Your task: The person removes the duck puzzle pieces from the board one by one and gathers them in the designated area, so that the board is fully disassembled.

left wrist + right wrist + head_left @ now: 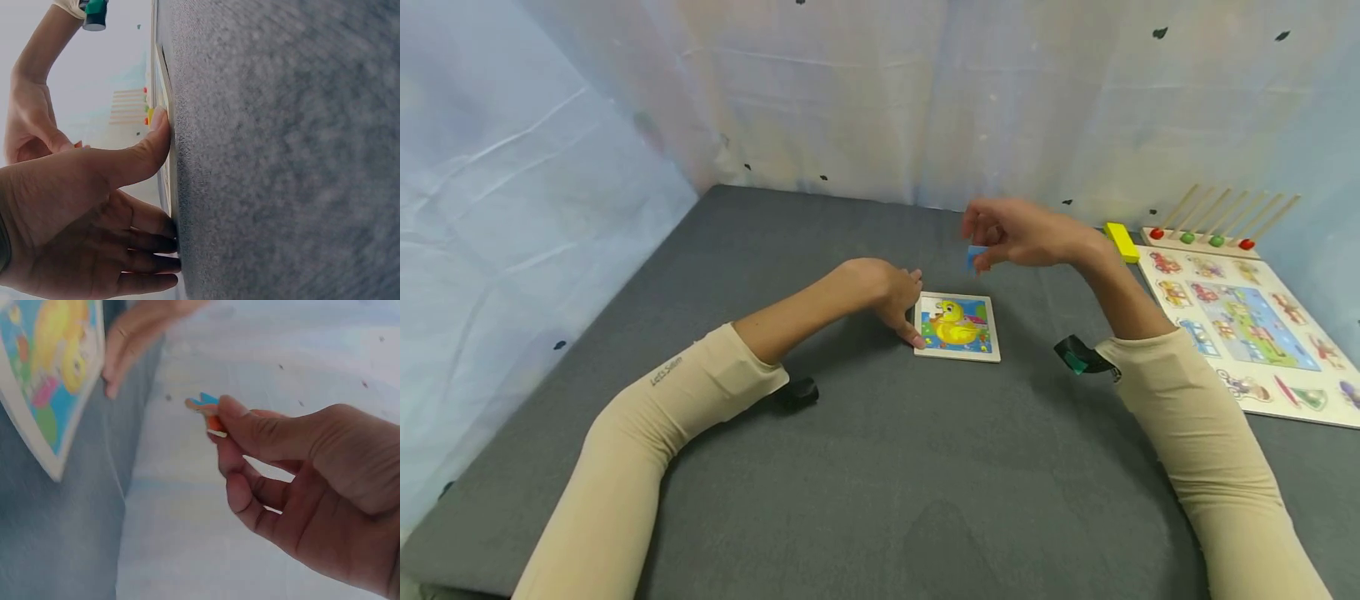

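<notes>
A small square duck puzzle (pixel 957 327) in a pale wooden frame lies flat on the grey table; a bare pale patch shows at its upper left. My left hand (pixel 891 298) rests along the frame's left side. In the left wrist view its thumb (pixel 159 125) lies against the frame's edge, and its fairly straight fingers touch the tabletop. Above and behind the puzzle, my right hand (pixel 1026 233) pinches a puzzle piece (pixel 212 415) between thumb and forefinger. Blue and orange show on that piece, which is held clear of the table; the fingers cover part of it.
At the right lies a large wooden picture board (pixel 1251 325). Behind it stands a peg rack (pixel 1202 242) with red and green beads. A yellow block (pixel 1122 242) sits beside the board's far left corner. A hanging cloth (pixel 880 108) borders the table's far side.
</notes>
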Available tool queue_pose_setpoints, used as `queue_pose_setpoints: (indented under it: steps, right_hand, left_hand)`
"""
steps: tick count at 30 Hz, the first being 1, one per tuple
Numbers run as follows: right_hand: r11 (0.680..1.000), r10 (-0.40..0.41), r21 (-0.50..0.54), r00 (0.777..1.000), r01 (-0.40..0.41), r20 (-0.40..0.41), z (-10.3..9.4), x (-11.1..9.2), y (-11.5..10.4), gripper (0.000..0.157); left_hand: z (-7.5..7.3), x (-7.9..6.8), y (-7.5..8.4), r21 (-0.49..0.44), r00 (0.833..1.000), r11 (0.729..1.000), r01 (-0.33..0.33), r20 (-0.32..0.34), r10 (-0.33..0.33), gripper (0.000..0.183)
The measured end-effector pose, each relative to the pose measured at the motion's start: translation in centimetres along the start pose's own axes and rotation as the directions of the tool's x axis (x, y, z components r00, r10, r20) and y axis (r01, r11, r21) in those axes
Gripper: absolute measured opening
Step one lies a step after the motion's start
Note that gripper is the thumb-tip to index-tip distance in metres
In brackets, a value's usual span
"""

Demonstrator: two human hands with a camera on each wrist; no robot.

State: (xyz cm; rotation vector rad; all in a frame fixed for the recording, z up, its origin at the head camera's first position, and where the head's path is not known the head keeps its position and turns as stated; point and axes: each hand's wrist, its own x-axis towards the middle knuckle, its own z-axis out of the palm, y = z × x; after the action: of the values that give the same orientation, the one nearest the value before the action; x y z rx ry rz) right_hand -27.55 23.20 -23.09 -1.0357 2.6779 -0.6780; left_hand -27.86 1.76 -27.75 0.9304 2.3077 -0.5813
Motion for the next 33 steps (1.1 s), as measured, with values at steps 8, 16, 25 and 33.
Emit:
queue_pose_setpoints:
  steps: [8,16,25,33]
  right_hand:
    - [0.995,0.076,-0.073,0.996,-0.072,0.054,-1.4,-1.4,3.9,0.017]
    - [0.97,0.208,-0.177,0.942,-0.164,0.264,-0.5,-1.0,7.7,0.02]
    - [0.918,0.338,-0.3,0.909,-0.26,0.244,-0.3,-1.1,7.4,0.033]
    - [0.889,0.401,-0.359,0.861,-0.284,0.314,0.5,-0.2,6.9,0.033]
  left_hand:
    - [0.0,0.1,-0.2,-0.005,1.0,1.0,0.005,0.022,-0.005,0.116]
    - [0.0,0.1,-0.1,-0.016,0.999,1.0,0.019,0.04,-0.019,0.117]
    - [-0.2,-0.1,0.0,-0.025,0.999,1.0,0.015,0.029,-0.014,0.117]
    - [0.0,-0.1,-0.1,-0.024,0.999,0.999,0.02,0.037,-0.019,0.117]
